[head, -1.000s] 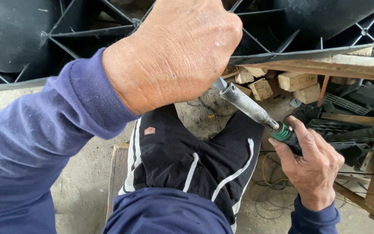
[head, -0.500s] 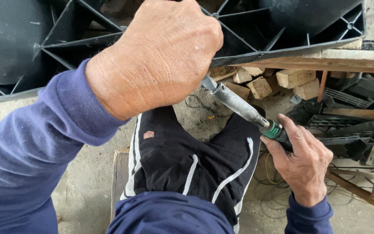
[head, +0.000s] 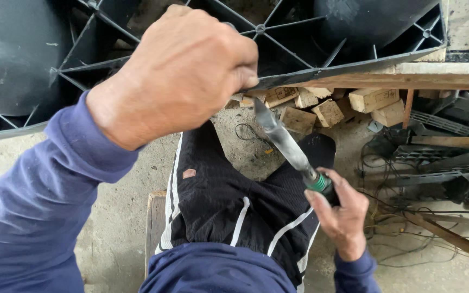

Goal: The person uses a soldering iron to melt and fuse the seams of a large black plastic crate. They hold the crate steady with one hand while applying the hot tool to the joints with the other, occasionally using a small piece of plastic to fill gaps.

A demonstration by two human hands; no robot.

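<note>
While left hand (head: pixel 175 76) grips panel (head: pixel 348 66) — fingers hidden — right hand (head: pixel 343 214) clamps tool (head: pixel 289 149).

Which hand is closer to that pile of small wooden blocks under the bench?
Left. The left hand grips the black plastic frame's edge just above the wooden blocks. The right hand sits lower, holding the green-collared end of the metal tool.

No packages, labels, signs or screens visible.
</note>
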